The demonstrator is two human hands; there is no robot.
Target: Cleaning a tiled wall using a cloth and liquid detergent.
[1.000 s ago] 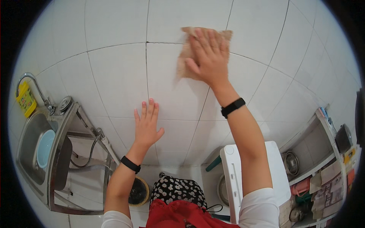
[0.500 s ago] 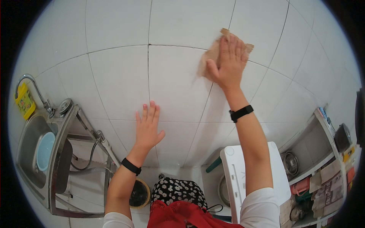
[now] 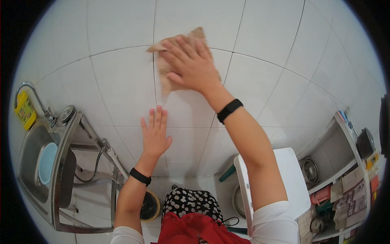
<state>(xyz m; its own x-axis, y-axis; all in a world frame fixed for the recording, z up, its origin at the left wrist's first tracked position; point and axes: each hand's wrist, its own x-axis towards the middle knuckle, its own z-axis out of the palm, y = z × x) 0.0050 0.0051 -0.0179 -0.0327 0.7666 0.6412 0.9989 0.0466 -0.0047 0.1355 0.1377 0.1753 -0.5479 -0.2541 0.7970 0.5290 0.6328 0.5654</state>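
Observation:
My right hand (image 3: 194, 67) presses a thin brown cloth (image 3: 164, 73) against the white tiled wall (image 3: 122, 81). Its fingers lie spread over the cloth and hold it to the tiles, with ragged corners sticking out above and to the left. Lower down and to the left, my left hand (image 3: 154, 136) rests with its fingers stretched out against the wall, holding nothing. A black band circles each wrist.
At left stands a metal-framed sink (image 3: 30, 140) with a faucet (image 3: 34, 95), a light blue basin (image 3: 48, 162) and a yellow container (image 3: 25, 112). A white-topped stool (image 3: 290, 175) is at lower right, beside a shelf (image 3: 345, 179) holding bowls and papers. A round bucket (image 3: 150, 205) sits on the floor.
My right hand has slid the brown cloth leftward across the wall, and its forearm now slants to the left. The left hand has stayed in nearly the same place.

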